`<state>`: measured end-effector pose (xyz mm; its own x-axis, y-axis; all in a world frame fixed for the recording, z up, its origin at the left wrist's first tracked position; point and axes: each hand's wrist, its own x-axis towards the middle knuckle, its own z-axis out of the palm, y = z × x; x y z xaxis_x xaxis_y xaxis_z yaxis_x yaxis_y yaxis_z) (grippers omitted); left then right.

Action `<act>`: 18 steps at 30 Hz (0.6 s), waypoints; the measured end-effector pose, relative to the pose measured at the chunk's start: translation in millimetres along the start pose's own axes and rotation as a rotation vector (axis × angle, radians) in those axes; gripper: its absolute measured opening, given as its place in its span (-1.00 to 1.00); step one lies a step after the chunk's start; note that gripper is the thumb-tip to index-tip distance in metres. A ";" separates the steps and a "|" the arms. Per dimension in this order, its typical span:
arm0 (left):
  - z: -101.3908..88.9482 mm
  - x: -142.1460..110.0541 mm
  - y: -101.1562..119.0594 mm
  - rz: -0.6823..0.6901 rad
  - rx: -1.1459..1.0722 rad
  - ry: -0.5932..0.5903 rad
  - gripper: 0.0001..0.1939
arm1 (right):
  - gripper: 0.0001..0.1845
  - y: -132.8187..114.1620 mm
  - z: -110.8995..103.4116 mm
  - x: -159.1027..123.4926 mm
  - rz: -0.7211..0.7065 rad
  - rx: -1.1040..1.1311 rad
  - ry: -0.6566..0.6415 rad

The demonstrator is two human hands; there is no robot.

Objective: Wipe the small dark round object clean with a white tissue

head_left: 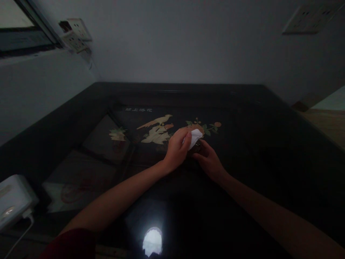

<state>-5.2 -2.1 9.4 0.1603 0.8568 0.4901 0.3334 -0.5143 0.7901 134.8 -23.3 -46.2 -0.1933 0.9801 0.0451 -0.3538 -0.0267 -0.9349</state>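
My left hand (pixel 176 149) is closed on a crumpled white tissue (pixel 195 137), which sticks out past the thumb toward the right. Beside it, my right hand (pixel 210 160) has its fingers curled around a small dark thing (pixel 198 145) with a faint shiny glint; the dim light hides what kind it is. The tissue and this dark thing are close together, and I cannot tell whether they touch. Both hands are over a glossy black tabletop (pixel 172 190) decorated with a bird (pixel 156 121) and flowers (pixel 212 128).
A white device (pixel 14 198) with a cable lies at the left edge. Behind the table stands a pale wall (pixel 172 46) with a socket plate (pixel 309 19) at right and sockets (pixel 77 34) at left. A window (pixel 24 32) is at upper left. Bright reflections show on the tabletop.
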 end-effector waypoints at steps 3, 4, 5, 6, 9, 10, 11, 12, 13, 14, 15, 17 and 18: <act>2.0 -0.8 0.8 -0.068 -0.045 0.011 -0.66 | -0.44 -1.3 1.3 0.6 -0.001 0.046 0.001; 2.6 -0.5 0.8 -0.116 -0.080 0.018 -0.65 | -0.46 -2.3 2.2 0.6 0.000 0.077 -0.002; 3.1 0.2 0.6 -0.163 -0.122 0.025 -0.64 | -0.49 -3.5 3.2 0.6 0.000 0.113 -0.007; 3.5 1.1 0.1 -0.202 -0.164 0.031 -0.63 | -0.52 -5.0 4.2 0.5 0.001 0.149 -0.013; 4.2 4.6 -2.9 -0.249 -0.240 0.039 -0.64 | -0.56 -9.3 6.2 0.3 -0.006 0.233 -0.020; 4.2 5.7 -4.3 -0.245 -0.239 0.042 -0.65 | -0.57 -10.3 6.1 0.4 -0.009 0.252 -0.017; 4.2 6.6 -5.7 -0.231 -0.222 0.046 -0.67 | -0.59 -10.9 5.7 0.6 -0.010 0.271 -0.012; 4.0 7.3 -7.2 -0.206 -0.192 0.047 -0.69 | -0.61 -11.2 4.9 0.9 -0.007 0.292 -0.003; 3.8 7.8 -8.6 -0.173 -0.154 0.046 -0.70 | -0.64 -11.4 4.0 1.2 0.000 0.318 0.007; 3.4 8.0 -9.8 -0.137 -0.114 0.040 -0.71 | -0.66 -11.6 3.0 1.5 0.012 0.347 0.017; 3.0 7.8 -10.9 -0.103 -0.073 0.027 -0.71 | -0.67 -11.9 2.1 1.8 0.027 0.377 0.031; 2.3 6.7 -12.3 -0.050 -0.004 -0.007 -0.71 | -0.69 -13.1 0.6 2.6 0.064 0.435 0.063; 2.1 5.8 -12.7 -0.033 0.024 -0.024 -0.72 | -0.70 -13.9 0.1 3.0 0.081 0.456 0.079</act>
<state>-6.5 9.5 1.4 0.1705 0.8740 0.4549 0.3609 -0.4850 0.7966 139.1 -20.0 -33.0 -0.1729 0.9828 -0.0651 -0.7100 -0.1702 -0.6834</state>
